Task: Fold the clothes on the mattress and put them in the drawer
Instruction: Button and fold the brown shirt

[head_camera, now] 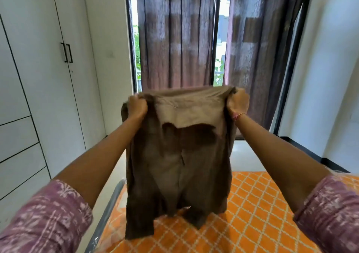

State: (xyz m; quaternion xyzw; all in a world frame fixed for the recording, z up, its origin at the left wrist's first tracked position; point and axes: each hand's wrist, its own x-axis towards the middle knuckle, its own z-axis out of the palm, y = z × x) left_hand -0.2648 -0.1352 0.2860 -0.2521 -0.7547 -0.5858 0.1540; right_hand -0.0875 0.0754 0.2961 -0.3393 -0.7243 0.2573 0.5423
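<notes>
A brown garment [180,159] hangs spread out in front of me, held up at chest height above the mattress [262,210]. My left hand [137,107] grips its top left corner with curled fingers. My right hand [238,103] grips the top right corner in the same way. The cloth's lower hem brushes the orange sheet with its white diamond pattern. The white drawers [19,151] are set in the wardrobe at the far left, all closed.
A white wardrobe [58,78] with black handles lines the left wall. Dark curtains [174,39] cover a tall window straight ahead. A strip of pale floor [244,155] lies between the mattress and the window. A white wall stands at right.
</notes>
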